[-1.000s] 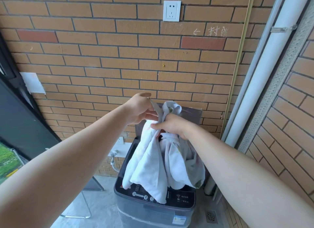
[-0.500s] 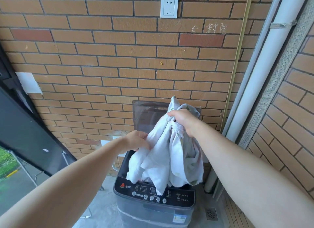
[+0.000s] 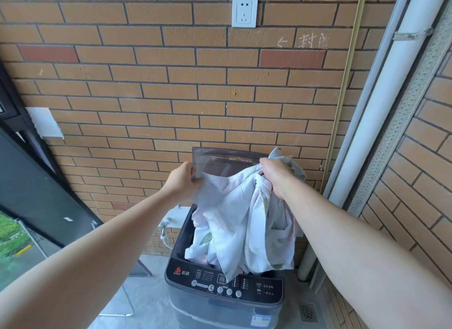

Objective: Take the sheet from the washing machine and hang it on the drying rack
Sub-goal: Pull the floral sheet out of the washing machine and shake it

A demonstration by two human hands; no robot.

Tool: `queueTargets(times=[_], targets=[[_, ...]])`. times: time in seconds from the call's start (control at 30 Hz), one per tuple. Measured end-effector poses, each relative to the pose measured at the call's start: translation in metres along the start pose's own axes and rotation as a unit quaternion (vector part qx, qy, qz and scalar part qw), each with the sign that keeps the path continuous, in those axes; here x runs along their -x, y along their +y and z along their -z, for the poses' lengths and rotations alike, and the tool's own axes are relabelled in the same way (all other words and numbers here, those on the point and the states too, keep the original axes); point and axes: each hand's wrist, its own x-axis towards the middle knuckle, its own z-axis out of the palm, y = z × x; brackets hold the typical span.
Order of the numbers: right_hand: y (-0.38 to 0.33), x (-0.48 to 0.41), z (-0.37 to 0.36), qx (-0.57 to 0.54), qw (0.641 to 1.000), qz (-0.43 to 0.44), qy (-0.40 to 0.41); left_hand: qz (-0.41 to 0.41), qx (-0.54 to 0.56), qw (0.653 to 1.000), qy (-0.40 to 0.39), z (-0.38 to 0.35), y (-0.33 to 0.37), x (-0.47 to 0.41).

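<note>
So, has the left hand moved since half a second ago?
Yes: left hand rose from below the raised smoky plastic washer lid to its left edge.

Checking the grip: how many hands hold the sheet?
2. The left hand pinches the left edge of the sheet by the raised lid; the right hand grips a bunch at its top right.

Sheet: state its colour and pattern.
The sheet is white with faint green leaf prints; head view.
</note>
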Motion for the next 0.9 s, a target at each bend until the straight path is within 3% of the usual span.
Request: queueTargets(times=[0.13,0.3,0.47,0.57,0.73,0.9], targets=[[0.0,-0.003,-0.001,-0.051,0.998,-0.035,-0.014,-0.099,0.01,0.995,-0.021,0.002,0.027,0.01],[0.001,-0.005,-0.001,-0.08,0.996,-0.039,-0.022,-0.185,-0.092,0.976,-0.068,-0.017,0.038,0.037],[0.003,-0.007,-0.003,-0.091,0.994,-0.046,-0.026,-0.18,-0.278,0.943,-0.038,-0.051,0.04,0.068],[0.003,-0.008,-0.003,-0.091,0.995,-0.041,-0.021,-0.174,-0.328,0.928,-0.026,-0.067,0.037,0.075],[0.006,-0.009,0.004,-0.103,0.994,-0.026,-0.016,-0.169,-0.269,0.948,-0.003,-0.07,0.032,0.067],[0.011,-0.009,0.02,-0.109,0.993,-0.032,0.007,-0.105,-0.15,0.983,0.02,-0.029,0.04,0.032]])
